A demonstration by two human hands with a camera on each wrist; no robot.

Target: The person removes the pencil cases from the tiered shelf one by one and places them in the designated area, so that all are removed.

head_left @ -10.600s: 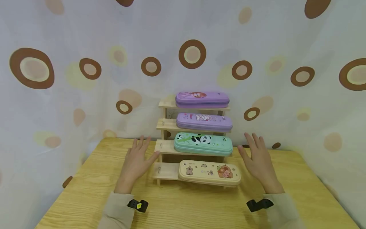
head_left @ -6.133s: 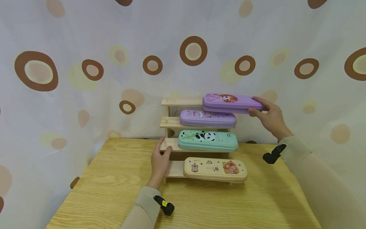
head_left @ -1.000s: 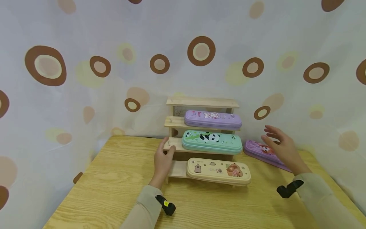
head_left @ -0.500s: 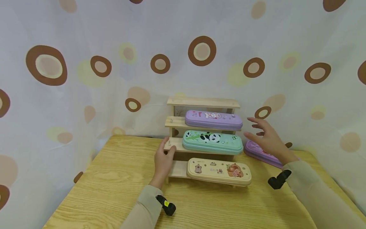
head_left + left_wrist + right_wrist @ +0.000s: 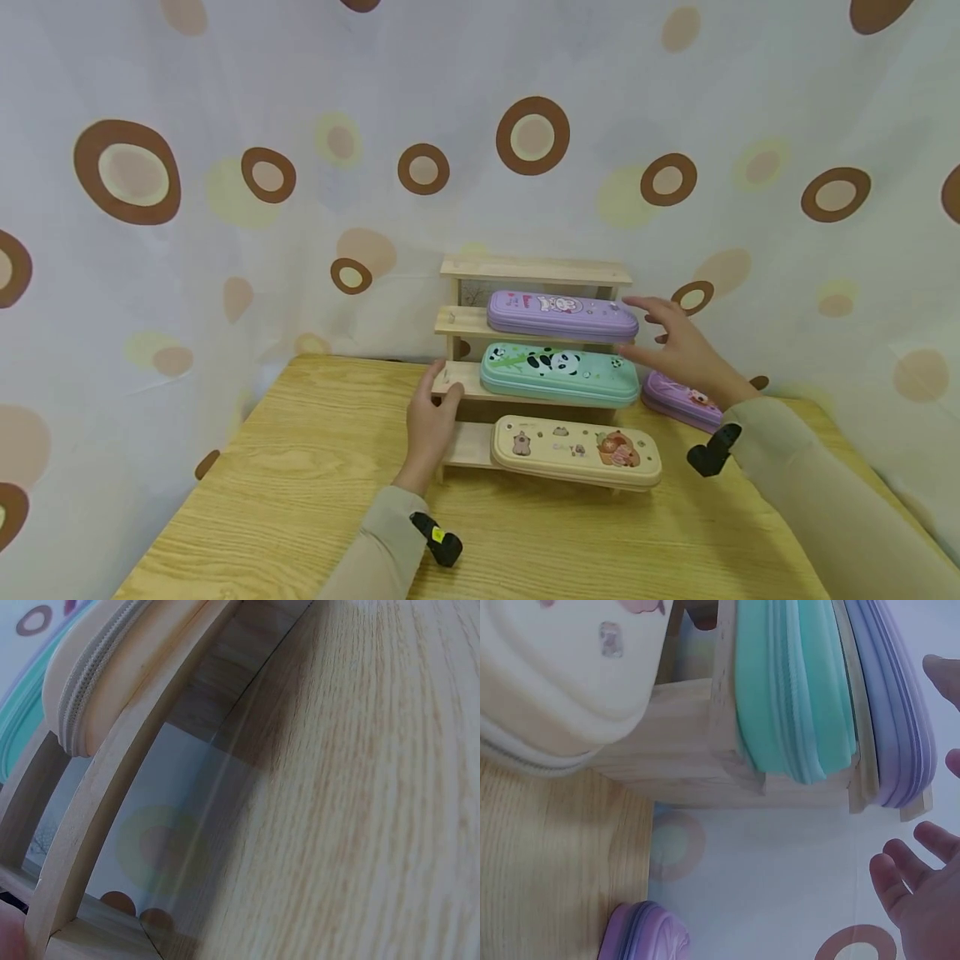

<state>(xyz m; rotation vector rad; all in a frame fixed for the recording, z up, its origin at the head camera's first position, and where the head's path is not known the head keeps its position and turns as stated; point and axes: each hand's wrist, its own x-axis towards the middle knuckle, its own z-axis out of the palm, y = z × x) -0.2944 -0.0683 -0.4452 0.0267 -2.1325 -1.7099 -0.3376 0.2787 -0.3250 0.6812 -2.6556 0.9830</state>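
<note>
Shelf (image 5: 534, 270) work looks partly done: the top tier stands bare, and one purple case (image 5: 678, 400) lies on the counter (image 5: 300, 492) right of it. Three cases remain. The right hand (image 5: 678, 350), fingers spread and holding nothing, reaches at the right end of the lilac case (image 5: 561, 314), long, zipped, cartoon-printed, on the second tier. The left hand (image 5: 431, 417) grips the shelf's left post.
</note>
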